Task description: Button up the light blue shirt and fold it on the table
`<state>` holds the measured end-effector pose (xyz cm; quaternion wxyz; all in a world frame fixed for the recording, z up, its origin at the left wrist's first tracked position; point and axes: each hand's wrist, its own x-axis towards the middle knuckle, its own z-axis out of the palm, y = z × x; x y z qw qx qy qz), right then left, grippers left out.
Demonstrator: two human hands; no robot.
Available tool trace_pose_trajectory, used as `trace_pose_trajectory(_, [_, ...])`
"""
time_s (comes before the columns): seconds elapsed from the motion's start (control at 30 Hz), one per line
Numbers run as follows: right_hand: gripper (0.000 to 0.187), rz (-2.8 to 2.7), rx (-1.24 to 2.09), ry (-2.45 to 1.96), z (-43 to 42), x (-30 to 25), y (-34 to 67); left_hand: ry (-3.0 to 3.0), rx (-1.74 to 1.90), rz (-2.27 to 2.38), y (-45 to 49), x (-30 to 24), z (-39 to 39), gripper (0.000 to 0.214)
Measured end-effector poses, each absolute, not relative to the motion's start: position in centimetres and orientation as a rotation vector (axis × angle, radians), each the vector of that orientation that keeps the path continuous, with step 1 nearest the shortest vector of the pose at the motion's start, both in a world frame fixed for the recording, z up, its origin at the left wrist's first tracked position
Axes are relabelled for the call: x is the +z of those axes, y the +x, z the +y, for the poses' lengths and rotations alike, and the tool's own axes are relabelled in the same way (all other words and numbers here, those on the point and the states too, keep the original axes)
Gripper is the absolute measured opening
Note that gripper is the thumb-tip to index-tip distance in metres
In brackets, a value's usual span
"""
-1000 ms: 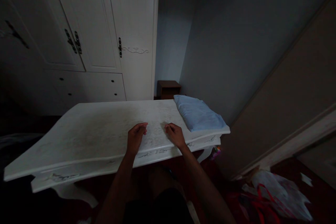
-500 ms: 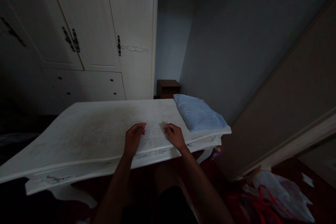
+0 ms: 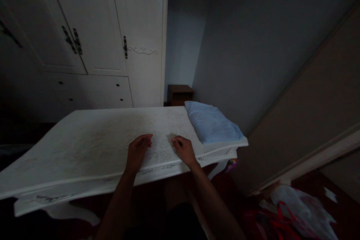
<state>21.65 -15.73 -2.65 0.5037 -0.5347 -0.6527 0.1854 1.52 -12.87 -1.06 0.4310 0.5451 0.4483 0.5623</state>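
My left hand [image 3: 138, 151] is over the near part of a white table [image 3: 98, 131], its fingers half curled and a gap showing between the upper and lower fingertips. Nothing shows in it. Opposite it, my right hand [image 3: 184, 150] has its fingers curled in more tightly, and I see no object there either. The fingertips of the two hands face each other, a short way apart. In the dim light I cannot tell whether they touch the tabletop. To the right of my right hand a folded light-blue cloth or flat pillow [image 3: 212, 123] lies on the table.
Behind the table stands a white wardrobe [image 3: 143, 71] with dark handles. A small brown cabinet [image 3: 180, 93] is in the corner. On the floor at right lie a whitish plastic bag [image 3: 303, 202] and a red bag [image 3: 284, 217]. A grey wall [image 3: 253, 37] rises at right.
Both hands have shifted slightly left and a little nearer to me, keeping about the same curl. The view has moved slightly. The blue cloth stays in its place on the table.
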Motion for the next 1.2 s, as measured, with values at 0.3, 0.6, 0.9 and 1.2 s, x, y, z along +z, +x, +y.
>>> trace_pose_trajectory(0.3, [0.034,-1.447,0.723,-1.104,-16.4,-2.0,22.1,1.516,1.365,1.192,1.6,-1.4,-12.5,0.037])
trace_pose_trajectory(0.6, [0.028,-1.704,0.382,-1.063,-15.1,3.6,29.0,1.820,1.151,1.343,4.3,-1.5,-10.7,0.030])
trace_pose_trajectory(0.9, [0.053,-2.236,0.075,-1.338,0.4,1.3,39.7,2.519,0.952,0.927,20.2,1.0,-11.2,0.030])
trace_pose_trajectory(1.2, [0.053,-2.240,0.280,-1.323,7.1,-2.9,42.0,2.699,0.794,0.733,24.5,-1.2,-10.9,0.053])
